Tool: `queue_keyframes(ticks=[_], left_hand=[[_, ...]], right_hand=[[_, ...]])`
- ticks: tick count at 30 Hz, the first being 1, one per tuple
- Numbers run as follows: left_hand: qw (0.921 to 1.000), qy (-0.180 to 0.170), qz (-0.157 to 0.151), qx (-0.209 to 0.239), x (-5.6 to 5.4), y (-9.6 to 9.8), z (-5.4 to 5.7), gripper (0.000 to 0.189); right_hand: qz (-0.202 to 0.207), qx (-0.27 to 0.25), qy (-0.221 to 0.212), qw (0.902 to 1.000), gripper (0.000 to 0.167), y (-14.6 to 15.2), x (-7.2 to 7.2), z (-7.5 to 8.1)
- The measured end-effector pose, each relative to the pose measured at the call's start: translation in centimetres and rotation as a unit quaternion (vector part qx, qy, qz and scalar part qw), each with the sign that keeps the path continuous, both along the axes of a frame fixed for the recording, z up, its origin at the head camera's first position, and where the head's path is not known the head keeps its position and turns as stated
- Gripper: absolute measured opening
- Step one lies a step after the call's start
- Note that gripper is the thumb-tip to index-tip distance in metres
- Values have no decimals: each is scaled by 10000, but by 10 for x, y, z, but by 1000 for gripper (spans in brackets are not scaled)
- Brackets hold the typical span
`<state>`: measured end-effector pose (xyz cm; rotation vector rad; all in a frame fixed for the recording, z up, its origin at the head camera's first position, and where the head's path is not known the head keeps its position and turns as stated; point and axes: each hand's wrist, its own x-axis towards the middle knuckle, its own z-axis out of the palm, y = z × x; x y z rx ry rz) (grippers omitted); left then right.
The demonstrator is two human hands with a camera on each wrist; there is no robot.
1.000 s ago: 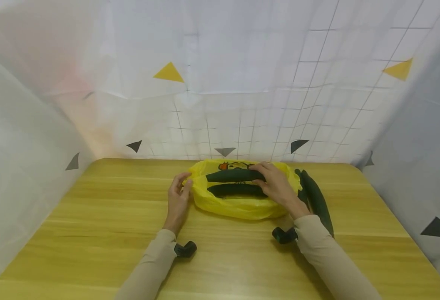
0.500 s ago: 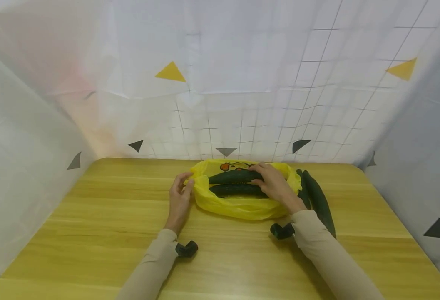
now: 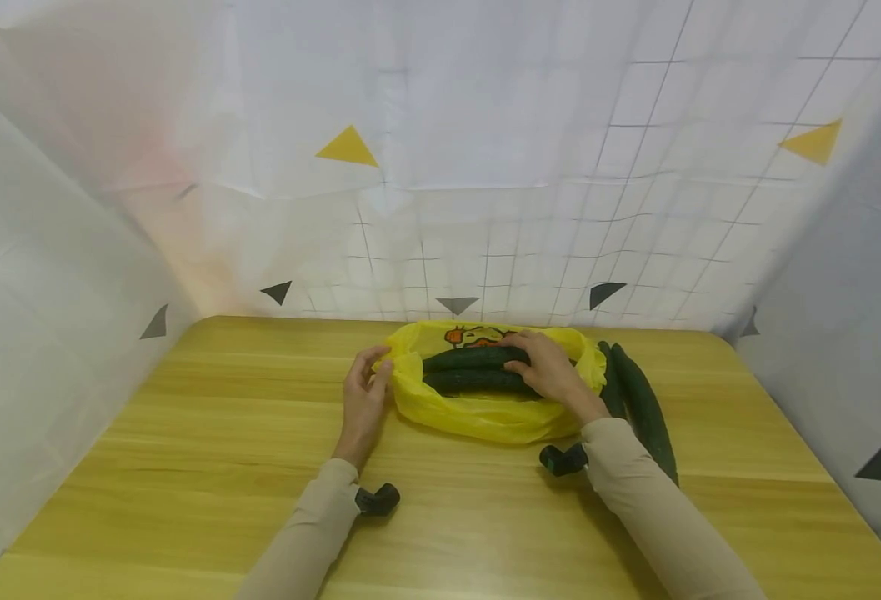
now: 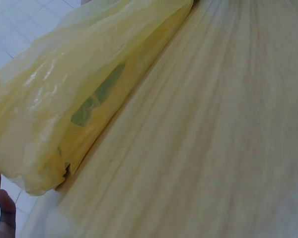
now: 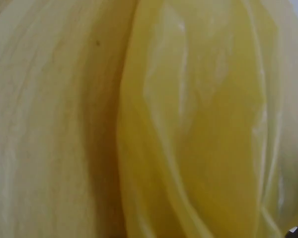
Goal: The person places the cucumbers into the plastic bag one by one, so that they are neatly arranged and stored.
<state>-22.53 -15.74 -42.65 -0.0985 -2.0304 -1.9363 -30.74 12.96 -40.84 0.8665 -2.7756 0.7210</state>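
Note:
A yellow plastic bag (image 3: 478, 423) lies on the table with its mouth spread wide. Two dark green cucumbers rest side by side inside it, a rear cucumber (image 3: 458, 358) and a front cucumber (image 3: 478, 382). My right hand (image 3: 548, 367) reaches in from the right and grips the rear cucumber, covering its right end. At the bag's left end, my left hand (image 3: 365, 396) holds the rim between thumb and fingers. In the left wrist view, dark green shows through the bag's wall (image 4: 89, 99). Yellow folds (image 5: 198, 124) fill much of the right wrist view.
Just right of the bag, a long cucumber (image 3: 646, 408) and another cucumber (image 3: 612, 387) lie on the wooden table (image 3: 448, 542), partly behind the right forearm. A white sheet (image 3: 470, 242) with triangles and grid lines hangs behind the table.
The rear cucumber has sunk slightly and now lies against the front one, the right hand staying on it. The left hand keeps its place at the rim.

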Motion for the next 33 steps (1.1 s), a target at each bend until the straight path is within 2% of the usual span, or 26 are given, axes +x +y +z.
queue_keyframes(ticks=[7,23,33], left_hand=[[9999,-15,-46,104,0,2,2,32],[10000,25,-78,8,0,1,1,33],[9996,-6,-93,260,-14,-4,-24,33]], right_hand=[[-7,-22,-131,9999,37,1,-1,-2],[32,79,-363,9993,38,1,-1,-2],[-14,246,-548,9982,39,1,1,2]])
